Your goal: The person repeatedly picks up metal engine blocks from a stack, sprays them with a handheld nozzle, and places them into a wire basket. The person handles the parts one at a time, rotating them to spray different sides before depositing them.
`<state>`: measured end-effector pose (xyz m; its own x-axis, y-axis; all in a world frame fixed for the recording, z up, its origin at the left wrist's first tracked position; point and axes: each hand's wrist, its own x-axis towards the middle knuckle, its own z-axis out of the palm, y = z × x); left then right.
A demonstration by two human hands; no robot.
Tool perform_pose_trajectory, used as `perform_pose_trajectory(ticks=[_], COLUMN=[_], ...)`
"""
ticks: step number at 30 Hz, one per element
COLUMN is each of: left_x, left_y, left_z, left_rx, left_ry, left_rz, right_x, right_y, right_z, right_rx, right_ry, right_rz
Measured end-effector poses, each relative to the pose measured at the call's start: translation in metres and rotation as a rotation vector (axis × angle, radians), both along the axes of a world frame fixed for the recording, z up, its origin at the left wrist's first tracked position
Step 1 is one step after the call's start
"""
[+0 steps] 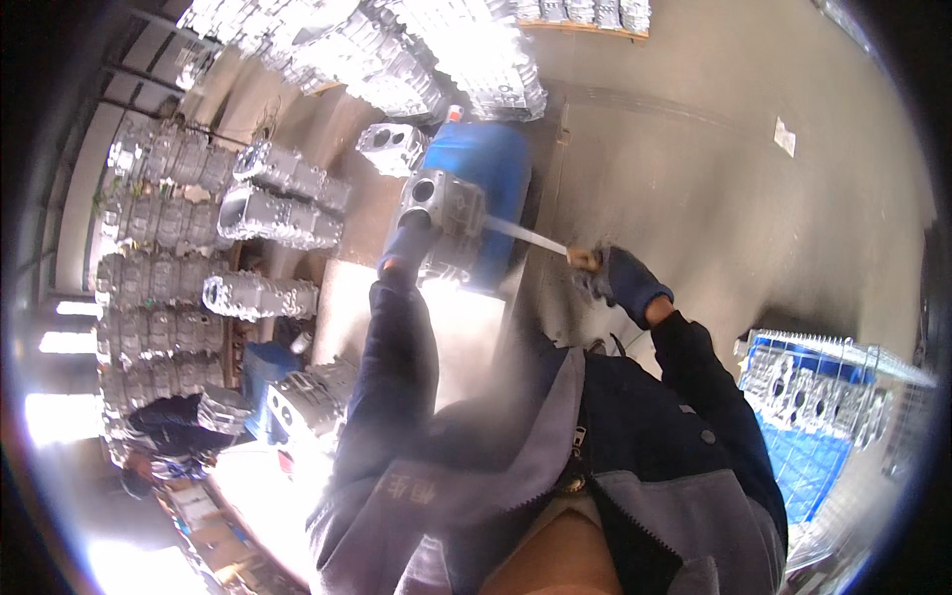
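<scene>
A grey cast-metal housing with round bores rests on a blue drum in front of me. My left hand, in a dark blue-grey glove, grips the housing at its near bore; its fingertips are hidden there. My right hand, gloved too, is closed round the wooden handle of a long flat file. The file's blade reaches left from the hand, and its far end lies against the right side of the housing. Motion blurs the blade slightly.
Another casting stands just beyond the drum. Stacked castings fill the left side, and more stacks stand at the far end. On the right is a wire cage with metal parts. A person bends over at the lower left.
</scene>
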<state>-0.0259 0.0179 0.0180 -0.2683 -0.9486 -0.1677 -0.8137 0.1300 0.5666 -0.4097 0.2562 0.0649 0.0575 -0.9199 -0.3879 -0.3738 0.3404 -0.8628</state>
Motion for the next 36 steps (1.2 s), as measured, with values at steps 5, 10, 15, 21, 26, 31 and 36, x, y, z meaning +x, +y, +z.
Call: perform_pose_trajectory(ticks=[5,10,15,21,26,31,36], left_x=[-0.028,-0.068,-0.047,0.014,-0.023,-0.073,-0.108], left_y=[-0.014,-0.043,-0.064,-0.144,-0.117,-0.066,-0.052], left_z=[0.018,0.028,0.025,0.03,0.024,0.016,-0.019], left_rx=[-0.127,0.159,0.432,-0.074,-0.131,-0.389,-0.625], left_ry=[-0.616,-0.067,0.311,-0.642,-0.945,-1.142,-1.133], left_rz=[-0.082,0.165,0.387,-0.727,-0.913,-1.149,-1.209], right_x=[0.006,-0.015,-0.053,-0.04,-0.005,-0.003,0.012], right_y=[-0.059,-0.07,-0.032,-0.006,-0.027,-0.022,-0.006], right_z=[0.012,0.034,0.055,0.068,0.071,0.051,0.009], right_rx=[-0.243,-0.205,-0.141,-0.065,0.153,0.063,0.193], right_ry=[0.241,0.315,0.612,0.719,-0.372,0.04,-0.108], right_rz=[0.113,0.072,0.129,-0.021,-0.102,-0.223,-0.505])
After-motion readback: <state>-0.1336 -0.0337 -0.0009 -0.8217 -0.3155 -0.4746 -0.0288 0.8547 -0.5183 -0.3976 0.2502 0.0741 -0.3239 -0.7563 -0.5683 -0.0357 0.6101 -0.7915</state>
